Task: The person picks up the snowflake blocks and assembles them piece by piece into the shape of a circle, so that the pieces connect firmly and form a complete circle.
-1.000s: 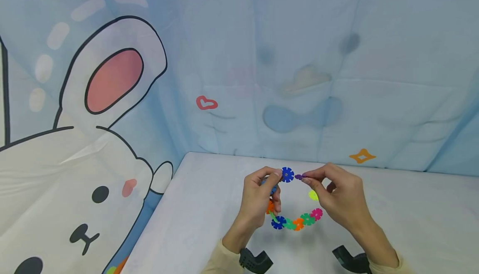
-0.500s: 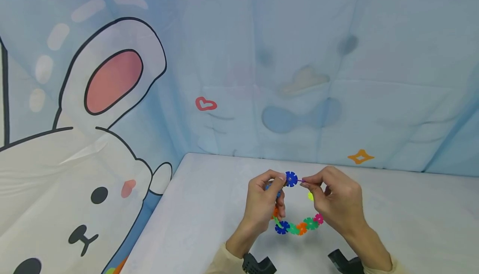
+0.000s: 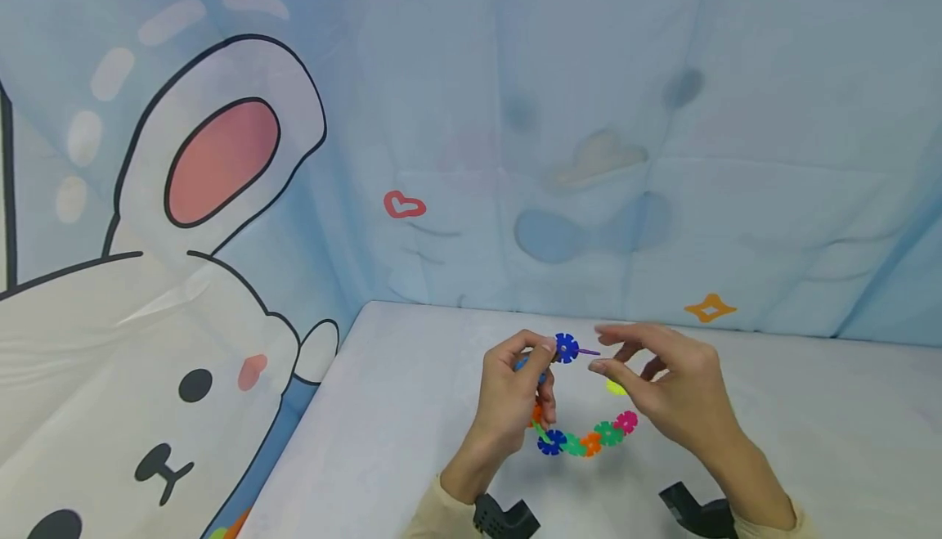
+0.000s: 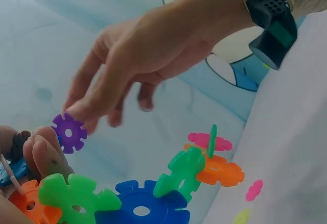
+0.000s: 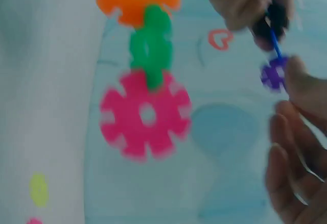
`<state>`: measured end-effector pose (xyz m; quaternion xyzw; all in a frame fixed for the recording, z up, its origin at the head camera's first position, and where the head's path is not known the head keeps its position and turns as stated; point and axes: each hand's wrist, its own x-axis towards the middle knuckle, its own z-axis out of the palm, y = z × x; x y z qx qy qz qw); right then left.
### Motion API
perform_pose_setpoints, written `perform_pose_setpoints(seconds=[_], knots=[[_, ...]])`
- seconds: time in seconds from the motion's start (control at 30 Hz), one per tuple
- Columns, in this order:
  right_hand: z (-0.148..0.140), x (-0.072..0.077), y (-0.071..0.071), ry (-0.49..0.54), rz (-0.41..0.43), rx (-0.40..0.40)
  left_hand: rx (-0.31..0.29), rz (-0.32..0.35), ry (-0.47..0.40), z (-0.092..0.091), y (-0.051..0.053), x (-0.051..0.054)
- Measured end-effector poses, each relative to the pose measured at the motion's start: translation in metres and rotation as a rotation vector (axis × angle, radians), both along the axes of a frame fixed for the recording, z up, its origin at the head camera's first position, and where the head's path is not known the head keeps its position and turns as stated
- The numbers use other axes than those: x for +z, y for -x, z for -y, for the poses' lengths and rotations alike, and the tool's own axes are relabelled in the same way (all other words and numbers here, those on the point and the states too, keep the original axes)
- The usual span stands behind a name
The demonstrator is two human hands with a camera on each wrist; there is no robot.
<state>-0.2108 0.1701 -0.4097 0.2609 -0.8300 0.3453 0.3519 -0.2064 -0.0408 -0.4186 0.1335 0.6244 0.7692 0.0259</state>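
Note:
My left hand (image 3: 506, 400) pinches a chain of interlocked plastic snowflake discs near its upper end. A blue snowflake disc (image 3: 567, 348) sticks out beyond the fingertips. Slotted into it is a purple snowflake disc (image 4: 76, 141), seen edge-on in the head view. My right hand (image 3: 680, 384) is just right of the purple disc, thumb and forefinger spread apart, holding nothing. The rest of the chain curves below: a dark blue disc (image 4: 120, 216), a green disc (image 4: 191, 165), an orange disc (image 4: 230, 173) and a pink disc (image 5: 122, 127) at the end. Left fingers hide part of it.
On the white table (image 3: 412, 375) lie a loose yellow disc (image 4: 242, 216) and a loose pink disc (image 4: 254, 190). A blue curtain with cartoon prints (image 3: 441, 114) hangs behind the table. Black camera mounts (image 3: 508, 516) sit at both wrists.
The right thumb and forefinger, which pinched the purple disc, have let it go and drawn away to the right. The purple disc now stays joined to the blue one.

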Motion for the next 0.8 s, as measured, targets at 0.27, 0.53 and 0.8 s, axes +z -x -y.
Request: perform_pose_setpoints(seconds=[0.27,0.53,0.8], knots=[[-0.044,-0.035,0.028,-0.181,0.511,-0.158,0.019,0.015,-0.004,0.003,0.003,0.0],[-0.041,-0.083,0.051,-0.324,0.698,-0.125,-0.013,0.023,-0.009,0.002,0.002,0.0],[-0.029,-0.098,0.051,-0.312,0.715,-0.153,-0.073,-0.026,0.035,0.004,0.0,0.002]])
